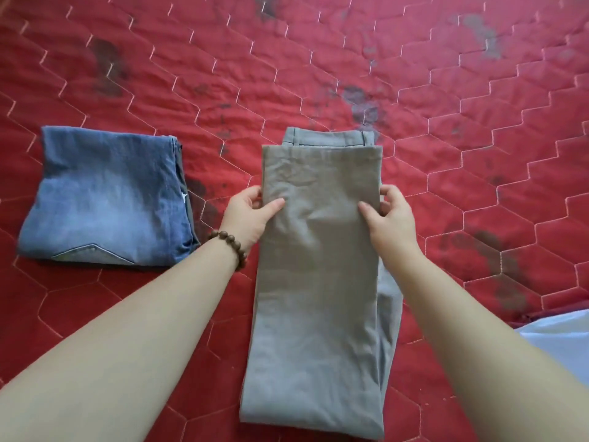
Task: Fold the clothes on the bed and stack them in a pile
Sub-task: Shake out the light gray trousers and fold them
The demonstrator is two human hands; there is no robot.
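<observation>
Head view looks down on a red quilted bedcover with pale hexagon stitching and several dark blotches. Grey trousers lie in the middle of the frame as a long strip running from the bottom edge up to the centre, folded over on themselves; the waistband with its belt loops peeks out beyond the top edge of the upper layer. Both hands hold the trousers at mid-height, one on each side edge. The left hand pinches the left edge, thumb on top of the cloth and fingers curled under it; a brown bead bracelet circles that wrist. The right hand grips the right edge the same way. Folded blue jeans lie flat at the left of the frame, well apart from the trousers. A pale blue cloth shows at the lower right edge.
</observation>
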